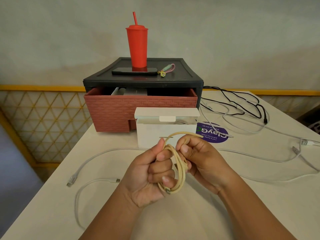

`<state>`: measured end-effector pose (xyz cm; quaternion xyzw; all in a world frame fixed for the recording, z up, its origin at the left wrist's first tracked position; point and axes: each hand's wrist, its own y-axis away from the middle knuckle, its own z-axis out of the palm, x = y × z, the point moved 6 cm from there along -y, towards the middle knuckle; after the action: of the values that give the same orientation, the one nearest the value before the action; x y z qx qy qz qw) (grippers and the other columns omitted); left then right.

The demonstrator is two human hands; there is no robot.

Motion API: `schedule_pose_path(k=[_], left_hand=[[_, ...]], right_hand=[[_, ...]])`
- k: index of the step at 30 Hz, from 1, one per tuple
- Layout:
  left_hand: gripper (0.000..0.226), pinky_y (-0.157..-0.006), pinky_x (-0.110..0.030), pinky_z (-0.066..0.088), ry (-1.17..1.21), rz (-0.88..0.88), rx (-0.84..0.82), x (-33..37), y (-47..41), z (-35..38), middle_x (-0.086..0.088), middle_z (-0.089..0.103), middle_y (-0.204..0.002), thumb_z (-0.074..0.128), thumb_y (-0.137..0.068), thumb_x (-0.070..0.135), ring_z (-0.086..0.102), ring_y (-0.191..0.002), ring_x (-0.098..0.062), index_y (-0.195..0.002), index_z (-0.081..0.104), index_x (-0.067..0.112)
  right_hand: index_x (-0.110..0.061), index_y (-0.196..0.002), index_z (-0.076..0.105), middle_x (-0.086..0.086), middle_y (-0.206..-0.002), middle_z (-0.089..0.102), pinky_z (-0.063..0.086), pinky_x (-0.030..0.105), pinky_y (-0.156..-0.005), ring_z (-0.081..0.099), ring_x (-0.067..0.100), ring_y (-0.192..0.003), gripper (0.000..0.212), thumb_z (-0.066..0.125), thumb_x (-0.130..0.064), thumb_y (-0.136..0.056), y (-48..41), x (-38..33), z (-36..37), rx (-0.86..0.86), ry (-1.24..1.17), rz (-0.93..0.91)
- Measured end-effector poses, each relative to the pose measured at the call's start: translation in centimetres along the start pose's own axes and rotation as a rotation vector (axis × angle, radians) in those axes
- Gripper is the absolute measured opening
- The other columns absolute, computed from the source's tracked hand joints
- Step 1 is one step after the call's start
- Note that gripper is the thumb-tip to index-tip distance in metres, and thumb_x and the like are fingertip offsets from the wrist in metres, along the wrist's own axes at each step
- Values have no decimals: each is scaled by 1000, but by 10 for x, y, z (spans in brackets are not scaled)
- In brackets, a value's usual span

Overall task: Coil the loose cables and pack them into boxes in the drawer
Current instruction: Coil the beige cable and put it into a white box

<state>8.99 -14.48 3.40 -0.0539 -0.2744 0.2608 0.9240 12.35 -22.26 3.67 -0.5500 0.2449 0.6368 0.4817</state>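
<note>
Two hands meet above the white table (52, 205), both gripping a cream cable (180, 170) wound into a narrow, elongated coil. The coil's long axis runs from near the person away toward the drawer (121, 111). One plug hangs at its near end, and the free tail arches over the far end, pointing right. The left hand (152, 172) has its fingers curled round the coil's near half, thumb raised. The right hand (199, 161) is closed round the far half.

Just beyond them a white box (164, 135) stands with its lid flap up, touching the front of the brick-patterned drawer. The drawer is pulled out of a black cabinet (143, 80), which carries a red tumbler (137, 47), a phone (135, 71) and a keychain strap (167, 70). Loose white cables (97, 153) lie left and right, with a black cable (242, 101) far right near a purple sticker (214, 134).
</note>
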Motion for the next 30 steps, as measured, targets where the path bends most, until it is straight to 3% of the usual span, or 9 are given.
schedule_pose_path(k=[2,4,7,9,12,17,23,27,30], left_hand=[[35,-71,-25,50,-13,0,34,0,-1,-6,1,31,-52,43,-99,30,29,-45,-11,-82,58,4],[29,-63,-23,52,-69,46,153,4,-2,-13,3,27,-47,60,-90,30,27,-40,-9,-73,60,7],[36,-45,-21,50,-159,168,396,15,5,-25,6,25,-41,86,-60,30,24,-30,-5,-55,56,10],[37,-44,-20,48,-199,218,417,20,5,-24,5,39,-41,85,-61,32,31,-30,-4,-55,54,11],[36,-43,-22,45,-252,268,510,25,6,-26,5,32,-40,73,-68,36,28,-41,-7,-53,51,13],[35,-41,-21,43,-319,335,618,29,7,-25,6,25,-38,56,-75,36,21,-59,-12,-50,47,14],[38,-37,-17,43,-353,392,710,33,11,-24,-6,37,-50,54,-77,32,28,-26,-4,-47,47,10],[37,-44,-21,40,-533,460,817,37,15,-29,0,41,-41,50,-82,33,41,-35,-13,-55,38,11],[38,-48,-22,40,-717,511,870,40,16,-29,4,35,-40,51,-84,33,40,-42,-15,-51,41,15]], right_hand=[[-20,-69,66,6,-62,58,42,15,-47,45,5,-45,29,79,-45,-61,-1,0,0,22,3,-29],[-19,-69,66,21,-74,55,42,16,-46,46,10,-48,19,75,-36,-71,0,-2,0,77,31,-30],[-18,-64,66,9,-63,57,42,18,-46,47,8,-46,16,60,-19,-78,3,-5,-2,174,78,-22],[-20,-64,68,0,-60,60,45,20,-49,52,8,-49,15,66,-32,-73,3,-6,-1,159,105,-26],[-22,-68,69,-1,-65,66,51,22,-54,61,10,-55,29,76,-49,-59,3,-4,2,113,125,-22],[-17,-67,67,1,-63,67,51,23,-55,62,12,-56,13,58,-24,-73,4,-3,2,173,137,38],[-20,-83,71,3,-82,70,47,40,-81,63,16,-77,14,63,-30,-80,3,4,-1,156,184,131],[-23,-108,64,3,-96,69,47,40,-88,64,16,-86,36,59,-33,-73,2,12,3,125,183,210],[-27,-125,46,1,-95,66,48,32,-81,65,11,-86,60,64,-35,-68,3,18,5,139,184,296]])
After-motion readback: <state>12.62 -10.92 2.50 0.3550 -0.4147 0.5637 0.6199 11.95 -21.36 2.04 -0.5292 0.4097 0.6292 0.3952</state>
